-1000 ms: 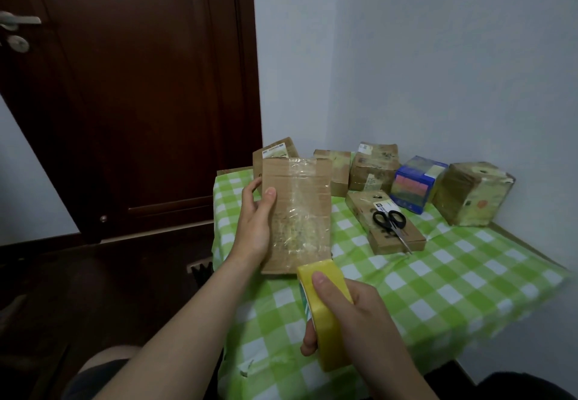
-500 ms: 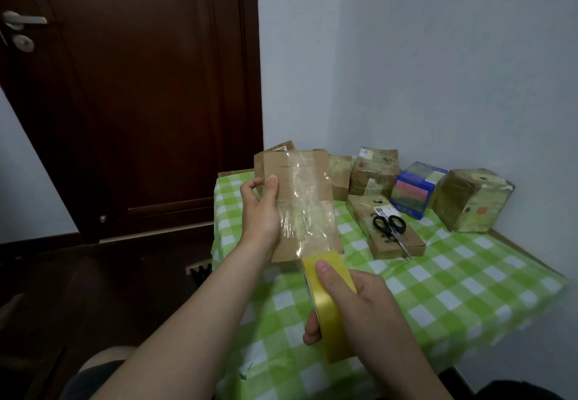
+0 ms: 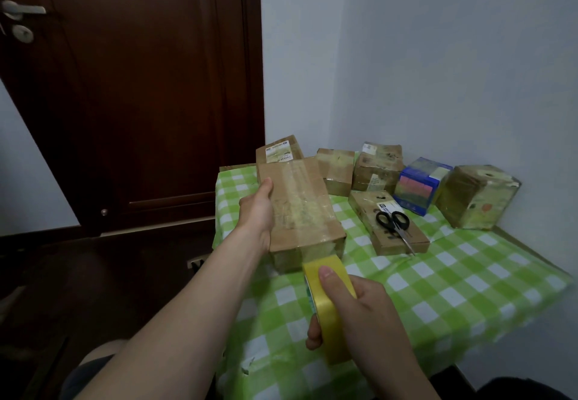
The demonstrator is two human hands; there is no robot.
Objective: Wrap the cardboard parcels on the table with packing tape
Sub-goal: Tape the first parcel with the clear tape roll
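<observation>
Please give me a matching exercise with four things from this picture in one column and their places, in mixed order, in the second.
1 tape roll
2 scissors
3 blue box
4 taped parcel

A held by the left hand
B lying on the flat parcel
C held by the right hand
D on the checked cloth, by the wall

Pairs: 1-C, 2-B, 3-D, 4-A

The parcel (image 3: 300, 209) is held over the table's (image 3: 469, 290) left side, with the left hand (image 3: 256, 212) at its left edge and the tape roll (image 3: 328, 306), in the right hand (image 3: 369, 315), against its near end. To the right, scissors (image 3: 394, 224) lie on a flat parcel (image 3: 372, 212); boxes (image 3: 377, 168) line the wall behind.
</observation>
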